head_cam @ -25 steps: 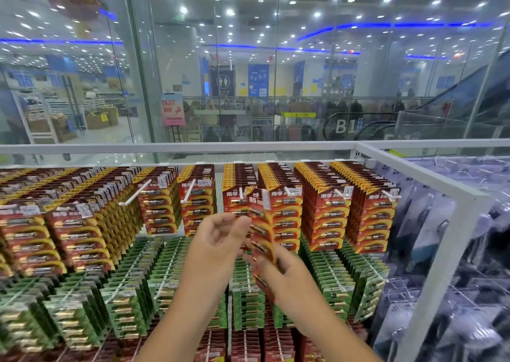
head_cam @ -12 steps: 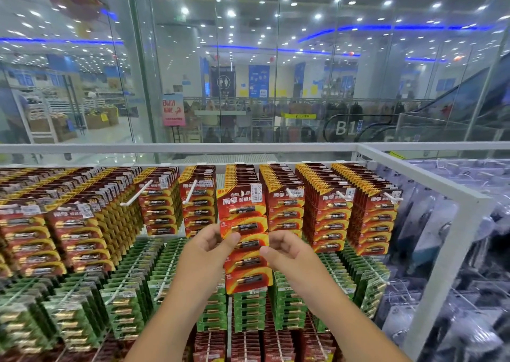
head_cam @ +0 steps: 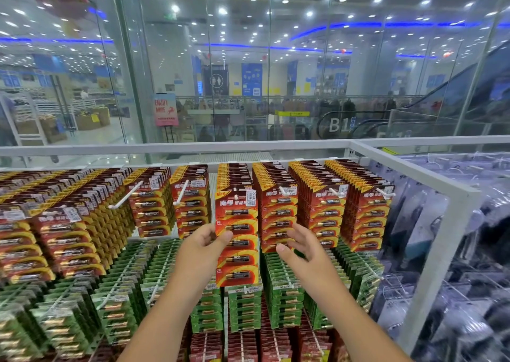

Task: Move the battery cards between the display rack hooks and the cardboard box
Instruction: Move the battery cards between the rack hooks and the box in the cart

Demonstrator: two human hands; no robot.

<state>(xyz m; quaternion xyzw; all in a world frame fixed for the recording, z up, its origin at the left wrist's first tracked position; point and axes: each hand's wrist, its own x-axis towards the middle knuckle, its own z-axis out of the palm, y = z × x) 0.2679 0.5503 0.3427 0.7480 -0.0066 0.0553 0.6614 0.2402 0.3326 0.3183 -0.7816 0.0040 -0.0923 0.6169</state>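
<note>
Rack [head_cam: 441, 212] is white metal w/ long pegs, packed w/ glossy red and green cards. My red battery card [head_cam: 237, 234] sits dead center, hang-hole up at 12 on its hook so it slides on, I think. Left hand [head_cam: 204, 247] pinches its edge at 9; right hand [head_cam: 300, 247] at 3, fingers spread, holding nothing.

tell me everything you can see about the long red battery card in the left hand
The long red and orange battery card is a tall glossy strip of about five cells stacked one above another, with white characters and a white price sticker at its top. It hangs upright in front of the red cards on the rack, its top at a hook. The left hand pinches its left edge; the right hand is open beside it, not touching.
</note>
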